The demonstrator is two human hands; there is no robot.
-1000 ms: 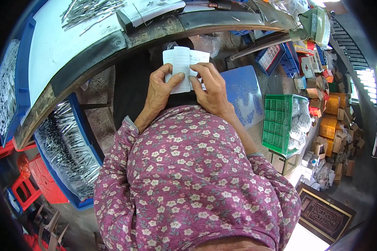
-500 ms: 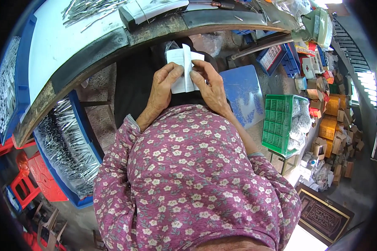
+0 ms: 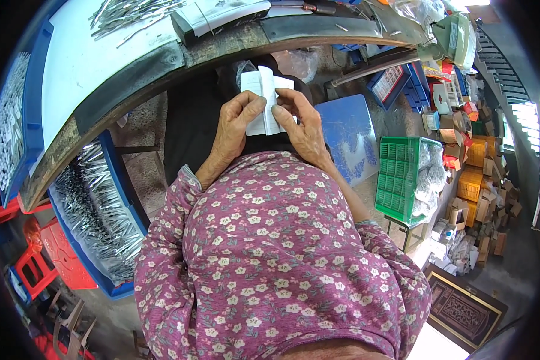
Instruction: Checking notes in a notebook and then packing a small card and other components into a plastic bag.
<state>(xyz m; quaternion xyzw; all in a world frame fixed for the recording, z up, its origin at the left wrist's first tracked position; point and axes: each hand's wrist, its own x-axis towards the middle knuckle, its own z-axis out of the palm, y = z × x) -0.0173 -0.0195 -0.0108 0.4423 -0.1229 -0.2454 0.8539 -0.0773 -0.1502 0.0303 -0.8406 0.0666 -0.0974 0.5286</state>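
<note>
A small white notebook (image 3: 268,114) with one page standing up along its middle is held over my lap, below the bench edge. My left hand (image 3: 237,120) grips its left side, thumb on top and fingers bent underneath. On the other side my right hand (image 3: 303,123) has its thumb near the raised page and its index finger curled over the right edge. Faint lines or writing show on the left page. Most of my other fingertips are hidden behind the paper.
Ahead is a workbench (image 3: 225,49) bearing thin metal rods (image 3: 132,15) and a screwdriver (image 3: 306,7). Blue trays of metal pieces (image 3: 105,222) stand at left. On the right are a scratched blue stool (image 3: 349,138), a green crate (image 3: 396,177) and stacked boxes.
The notebook and both hands have shifted very slightly, and the raised page leans a little more to the left. Both hands keep their hold.
</note>
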